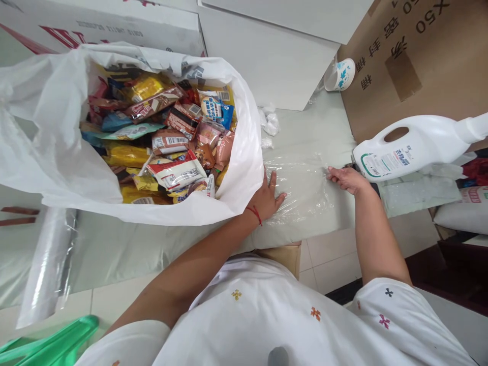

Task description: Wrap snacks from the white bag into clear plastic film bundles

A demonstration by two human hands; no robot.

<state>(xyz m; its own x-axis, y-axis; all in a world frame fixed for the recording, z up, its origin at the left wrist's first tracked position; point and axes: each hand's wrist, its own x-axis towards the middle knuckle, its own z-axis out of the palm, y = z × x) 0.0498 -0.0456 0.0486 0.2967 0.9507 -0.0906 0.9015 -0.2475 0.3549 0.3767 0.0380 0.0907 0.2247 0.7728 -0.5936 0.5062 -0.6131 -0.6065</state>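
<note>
A thin, clear plastic film (305,188) lies crinkled on the pale table cover; whether it is a bag or a single sheet I cannot tell. My left hand (269,201), a red string round its wrist, rests on the film's left side with fingers spread, partly behind a white bag's rim. At the film's right edge, the fingers of my right hand (347,179) are closed in a pinch on it. Beside my left hand stands the white plastic bag (244,168), its mouth wide, filled with many wrapped snacks (179,137).
A white detergent bottle (415,145) lies just right of my right hand. Behind it leans a brown carton (423,61). A paper cup (340,75), crumpled plastic bits (270,122) and white boxes (259,56) line the back. A clear film roll (49,259) is at left.
</note>
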